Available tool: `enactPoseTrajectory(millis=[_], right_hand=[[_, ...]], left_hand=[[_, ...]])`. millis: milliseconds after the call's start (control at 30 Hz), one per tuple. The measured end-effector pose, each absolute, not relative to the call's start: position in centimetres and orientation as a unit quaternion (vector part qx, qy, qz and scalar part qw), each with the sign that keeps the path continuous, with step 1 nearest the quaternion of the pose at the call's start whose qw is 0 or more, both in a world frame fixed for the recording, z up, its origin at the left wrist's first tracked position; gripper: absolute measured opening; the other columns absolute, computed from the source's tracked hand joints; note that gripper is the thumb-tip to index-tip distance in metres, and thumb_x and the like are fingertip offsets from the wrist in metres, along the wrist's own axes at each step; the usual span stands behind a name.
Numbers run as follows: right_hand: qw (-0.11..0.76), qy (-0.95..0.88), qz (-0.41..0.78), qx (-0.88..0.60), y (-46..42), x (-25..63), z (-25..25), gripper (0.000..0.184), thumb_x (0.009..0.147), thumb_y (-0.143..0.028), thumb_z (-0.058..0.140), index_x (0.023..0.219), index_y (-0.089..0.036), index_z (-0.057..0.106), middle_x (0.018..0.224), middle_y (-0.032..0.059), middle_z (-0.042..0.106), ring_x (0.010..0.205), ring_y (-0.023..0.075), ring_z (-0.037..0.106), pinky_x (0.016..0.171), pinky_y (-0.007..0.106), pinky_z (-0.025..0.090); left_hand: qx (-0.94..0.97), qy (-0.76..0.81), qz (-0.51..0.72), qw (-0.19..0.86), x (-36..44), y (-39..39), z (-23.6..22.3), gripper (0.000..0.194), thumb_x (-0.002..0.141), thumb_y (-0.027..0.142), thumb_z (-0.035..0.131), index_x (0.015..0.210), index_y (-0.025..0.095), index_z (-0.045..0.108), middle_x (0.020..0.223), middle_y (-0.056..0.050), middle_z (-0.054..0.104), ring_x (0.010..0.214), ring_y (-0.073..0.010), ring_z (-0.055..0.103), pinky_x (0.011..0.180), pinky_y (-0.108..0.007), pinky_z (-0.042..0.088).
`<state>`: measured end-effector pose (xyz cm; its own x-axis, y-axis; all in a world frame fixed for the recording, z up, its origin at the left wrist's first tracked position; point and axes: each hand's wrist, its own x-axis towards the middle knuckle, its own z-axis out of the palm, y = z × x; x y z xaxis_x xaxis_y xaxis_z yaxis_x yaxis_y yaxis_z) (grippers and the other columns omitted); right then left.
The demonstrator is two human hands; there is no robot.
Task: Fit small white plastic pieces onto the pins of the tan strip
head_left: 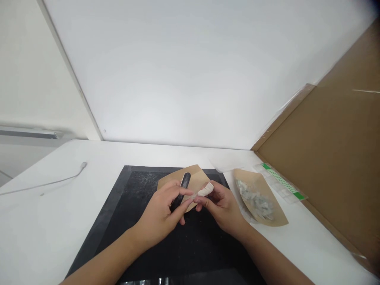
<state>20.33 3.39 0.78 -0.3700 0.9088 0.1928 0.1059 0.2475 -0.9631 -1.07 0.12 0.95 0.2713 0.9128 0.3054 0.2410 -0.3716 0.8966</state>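
My left hand (162, 206) is closed over the black mat, with a black round-ended nail file (185, 181) held between its fingers. The file slants up and away. My left thumb and index finger also pinch toward the tip of a small white ribbed piece, wing- or shell-like in shape (206, 190). That piece is in the closed fingers of my right hand (224, 204). Both hands' fingertips meet around its narrow end, so the exact contact there is hard to make out. Beneath them lies a brown paper sheet (192, 173), partly covered by my hands.
The black mat (127, 221) carries pale dust at its upper left. At right, a brown paper piece (274, 204) bears a heap of translucent scraps (257, 202). Beyond lies a clear package with a green strip (283, 182). Cardboard (332, 150) walls the right; a white cable (56, 183) crosses left.
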Motion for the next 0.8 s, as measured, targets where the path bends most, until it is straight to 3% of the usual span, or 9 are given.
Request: enactPoseTrajectory(millis=[267,367,433,533,667,800], right_hand=[[0.401,-0.696,0.464,-0.374,3.31,20.23,1.32,0.017,0.092,-0.035,0.077,0.087,-0.021,0.069,0.073,-0.0010,0.071,0.067,0.0147,0.070,0.067,0.027,0.054],[0.406,-0.686,0.477,-0.370,3.22,20.12,1.32,0.016,0.091,-0.033,0.078,0.086,-0.021,0.069,0.073,-0.0016,0.071,0.067,0.0135,0.069,0.068,0.027,0.054],[0.412,-0.661,0.514,-0.360,3.14,19.97,1.30,0.018,0.088,-0.032,0.081,0.084,-0.021,0.068,0.075,-0.0016,0.071,0.067,0.0127,0.070,0.067,0.026,0.054],[0.412,-0.616,0.576,-0.345,3.13,19.77,1.26,0.022,0.083,-0.031,0.085,0.085,-0.020,0.067,0.076,-0.0014,0.071,0.065,0.0124,0.070,0.054,0.021,0.050],[0.402,-0.582,0.630,-0.321,3.41,19.68,1.10,0.025,0.080,-0.032,0.088,0.090,-0.020,0.068,0.079,0.0007,0.073,0.068,0.0154,0.072,0.044,0.018,0.046],[0.391,-0.579,0.643,-0.313,3.73,19.67,0.74,0.020,0.086,-0.035,0.083,0.092,-0.019,0.072,0.075,0.0015,0.073,0.064,0.0132,0.067,0.045,0.018,0.045]], left_hand=[[0.710,0.416,0.425,0.378,-1.20,0.10,1.08,0.023,0.104,0.038,0.056,0.109,0.023,0.073,0.104,-0.002,0.062,0.050,-0.0037,0.065,0.051,-0.019,0.052],[0.734,0.418,0.411,0.343,-1.32,-0.05,1.21,0.022,0.106,0.033,0.052,0.105,0.022,0.071,0.101,-0.001,0.063,0.051,-0.0043,0.063,0.067,-0.025,0.057],[0.752,0.425,0.397,0.310,-1.35,-0.20,1.29,0.022,0.107,0.031,0.049,0.104,0.021,0.068,0.092,0.000,0.063,0.057,-0.0084,0.064,0.080,-0.031,0.056],[0.765,0.435,0.378,0.287,-1.32,-0.38,1.30,0.023,0.109,0.033,0.044,0.104,0.022,0.064,0.078,0.001,0.061,0.070,-0.0165,0.067,0.083,-0.035,0.054],[0.762,0.437,0.385,0.282,-1.21,-0.37,1.13,0.024,0.109,0.034,0.042,0.105,0.022,0.063,0.089,-0.003,0.064,0.072,-0.0163,0.067,0.079,-0.033,0.055],[0.760,0.432,0.396,0.280,-1.10,-0.30,0.95,0.023,0.109,0.033,0.044,0.104,0.022,0.064,0.100,-0.004,0.063,0.064,-0.0116,0.065,0.075,-0.030,0.056]])
